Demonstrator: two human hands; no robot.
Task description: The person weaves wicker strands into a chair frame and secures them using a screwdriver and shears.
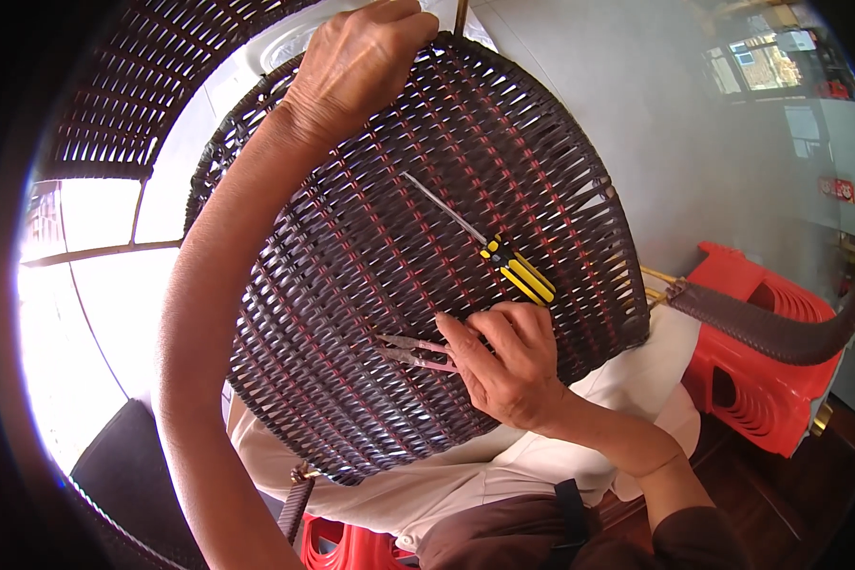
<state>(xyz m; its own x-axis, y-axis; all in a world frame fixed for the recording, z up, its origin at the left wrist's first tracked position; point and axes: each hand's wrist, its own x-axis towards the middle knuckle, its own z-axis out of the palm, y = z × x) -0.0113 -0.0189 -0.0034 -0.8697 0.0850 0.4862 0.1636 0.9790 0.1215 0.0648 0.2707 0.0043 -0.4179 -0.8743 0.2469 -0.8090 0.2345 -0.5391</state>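
A dark brown woven seat panel (351, 275) with reddish strands lies across my lap. At its far edge my left hand (361, 62) is closed over the rim; its fingertips are mostly hidden, and a thin metal rod rises beside it. Over the panel's near part, my right hand (508, 366) grips a pair of pliers (418, 351). The pliers' jaws point left and are slightly parted above the weave. On the panel, just beyond my right hand, rests a screwdriver (518, 266) with a yellow and black handle, its shaft pointing up and left.
Red plastic stools (760, 342) stand at the right, behind a brown wrapped armrest (760, 323). Another woven chair part (114, 104) curves across the far left. A dark cushion-like surface (128, 484) is at the lower left. Part of another red stool (351, 546) shows below my lap.
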